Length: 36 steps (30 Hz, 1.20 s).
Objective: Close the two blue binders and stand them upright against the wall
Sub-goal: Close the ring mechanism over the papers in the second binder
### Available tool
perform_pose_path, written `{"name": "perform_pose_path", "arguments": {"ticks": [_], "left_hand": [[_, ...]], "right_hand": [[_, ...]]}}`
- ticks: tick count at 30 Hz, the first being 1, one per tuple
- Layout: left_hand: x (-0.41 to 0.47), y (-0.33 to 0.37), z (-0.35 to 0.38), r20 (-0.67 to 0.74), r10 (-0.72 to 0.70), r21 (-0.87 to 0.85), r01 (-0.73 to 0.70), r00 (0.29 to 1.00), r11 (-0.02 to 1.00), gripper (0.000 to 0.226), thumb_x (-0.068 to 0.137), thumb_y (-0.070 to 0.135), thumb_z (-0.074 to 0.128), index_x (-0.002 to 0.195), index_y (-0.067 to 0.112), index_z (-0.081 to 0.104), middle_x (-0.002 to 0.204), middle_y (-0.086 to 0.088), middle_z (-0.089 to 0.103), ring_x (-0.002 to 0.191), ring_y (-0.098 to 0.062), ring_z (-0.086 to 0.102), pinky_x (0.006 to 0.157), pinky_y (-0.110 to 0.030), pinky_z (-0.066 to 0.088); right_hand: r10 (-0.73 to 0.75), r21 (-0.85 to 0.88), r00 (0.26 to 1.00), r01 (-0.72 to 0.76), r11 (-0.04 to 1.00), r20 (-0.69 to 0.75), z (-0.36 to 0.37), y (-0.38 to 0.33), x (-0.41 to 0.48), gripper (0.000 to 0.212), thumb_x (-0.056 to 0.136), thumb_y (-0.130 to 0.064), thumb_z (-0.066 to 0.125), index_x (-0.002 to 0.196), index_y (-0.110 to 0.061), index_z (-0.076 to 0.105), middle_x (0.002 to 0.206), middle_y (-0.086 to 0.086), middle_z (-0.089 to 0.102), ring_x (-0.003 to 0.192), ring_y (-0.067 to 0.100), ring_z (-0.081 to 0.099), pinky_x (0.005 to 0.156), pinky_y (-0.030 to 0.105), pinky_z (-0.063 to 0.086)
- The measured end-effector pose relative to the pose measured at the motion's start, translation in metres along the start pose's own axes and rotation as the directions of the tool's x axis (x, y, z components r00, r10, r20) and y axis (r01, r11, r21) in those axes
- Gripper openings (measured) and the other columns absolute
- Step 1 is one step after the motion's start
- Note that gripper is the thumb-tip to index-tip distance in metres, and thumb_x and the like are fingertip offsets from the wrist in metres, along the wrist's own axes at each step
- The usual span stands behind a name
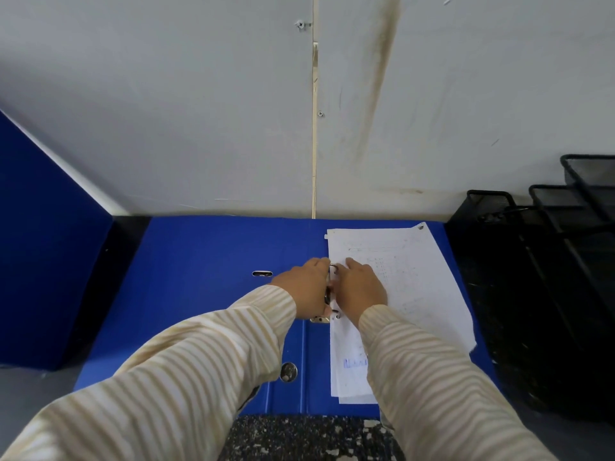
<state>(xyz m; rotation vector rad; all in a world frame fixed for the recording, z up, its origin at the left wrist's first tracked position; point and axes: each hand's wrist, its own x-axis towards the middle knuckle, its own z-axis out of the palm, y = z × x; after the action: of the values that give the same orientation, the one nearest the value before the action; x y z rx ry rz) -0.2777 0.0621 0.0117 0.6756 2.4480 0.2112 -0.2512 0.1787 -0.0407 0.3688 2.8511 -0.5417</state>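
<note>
Grey wall (pixel 199 128) behind; open blue binder (pixel 206 294) flat mid-frame, left hand (pixel 301 287) and right hand (pixel 361 287) with fingers curled on ring mechanism (pixel 332 294) beside papers (pixel 399 294); next: snap rings, fold cover.

You have one blue binder (pixel 206 294) lying flat and wide open on the counter (pixel 30 390), its far edge close to the wall (pixel 166 128). Its spine runs toward you down the middle, with a metal-rimmed finger hole near your end. A stack of white punched sheets (pixel 409 284) sits on the right half, on the ring mechanism (pixel 332 271). A second blue binder (pixel 43 247) stands upright at your left, closed, against the wall.
</note>
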Motion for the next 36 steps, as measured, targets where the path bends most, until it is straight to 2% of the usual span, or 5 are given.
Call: {"name": "perform_pose_path", "arguments": {"ticks": [7, 11, 16, 29, 36], "left_hand": [[-0.005, 0.001, -0.001, -0.005, -0.019, -0.032, 0.019, 1.000, 0.999, 0.083, 0.083, 0.026, 0.068, 0.148, 0.016, 0.018, 0.155, -0.001, 0.027, 0.114, -0.027, 0.058, 0.091, -0.041, 0.052], [-0.005, 0.003, -0.003, 0.001, -0.024, -0.026, 0.024, 1.000, 0.999, 0.082, 0.083, 0.026, 0.068, 0.148, 0.014, 0.019, 0.155, -0.003, 0.026, 0.115, -0.026, 0.058, 0.091, -0.038, 0.052], [-0.004, 0.004, -0.001, -0.010, -0.029, -0.014, 0.029, 1.000, 1.000, 0.082, 0.083, 0.027, 0.068, 0.147, 0.014, 0.020, 0.153, -0.003, 0.030, 0.114, -0.025, 0.058, 0.092, -0.039, 0.053], [0.008, -0.001, 0.002, -0.011, -0.020, 0.046, 0.020, 1.000, 0.999, 0.075, 0.079, 0.028, 0.071, 0.139, 0.016, 0.029, 0.138, -0.006, 0.045, 0.102, -0.025, 0.061, 0.082, -0.036, 0.054], [0.001, -0.003, 0.006, -0.012, -0.029, -0.022, 0.029, 0.999, 0.999, 0.088, 0.083, 0.031, 0.068, 0.150, 0.020, 0.013, 0.155, -0.001, 0.026, 0.117, -0.026, 0.056, 0.091, -0.039, 0.052]], "right_hand": [[-0.198, 0.086, 0.965, 0.185, 0.979, 0.173, 0.013, 0.024, -0.031, 0.059, 0.094, -0.005, 0.042, 0.148, -0.009, 0.019, 0.157, 0.005, 0.020, 0.140, 0.022, 0.030, 0.115, 0.028, 0.027], [-0.243, -0.036, 0.950, 0.255, 0.966, 0.197, 0.025, 0.034, -0.045, 0.060, 0.099, -0.026, 0.039, 0.151, -0.013, 0.010, 0.160, 0.002, 0.008, 0.147, 0.019, 0.012, 0.119, 0.028, 0.017], [-0.221, 0.132, 0.970, 0.207, 0.969, 0.097, 0.022, 0.028, -0.050, 0.058, 0.096, -0.020, 0.047, 0.148, -0.009, 0.023, 0.158, 0.008, 0.017, 0.146, 0.024, 0.012, 0.119, 0.035, 0.013], [-0.206, -0.100, 0.969, 0.220, 0.970, 0.137, 0.029, 0.026, -0.047, 0.055, 0.100, -0.026, 0.035, 0.150, -0.016, 0.013, 0.160, 0.004, 0.010, 0.145, 0.023, 0.018, 0.119, 0.034, 0.020], [-0.150, -0.136, 0.981, 0.167, 0.977, 0.126, 0.029, 0.024, -0.054, 0.055, 0.101, -0.029, 0.032, 0.150, -0.019, 0.008, 0.160, 0.003, 0.006, 0.147, 0.023, 0.009, 0.118, 0.038, 0.015]]}}
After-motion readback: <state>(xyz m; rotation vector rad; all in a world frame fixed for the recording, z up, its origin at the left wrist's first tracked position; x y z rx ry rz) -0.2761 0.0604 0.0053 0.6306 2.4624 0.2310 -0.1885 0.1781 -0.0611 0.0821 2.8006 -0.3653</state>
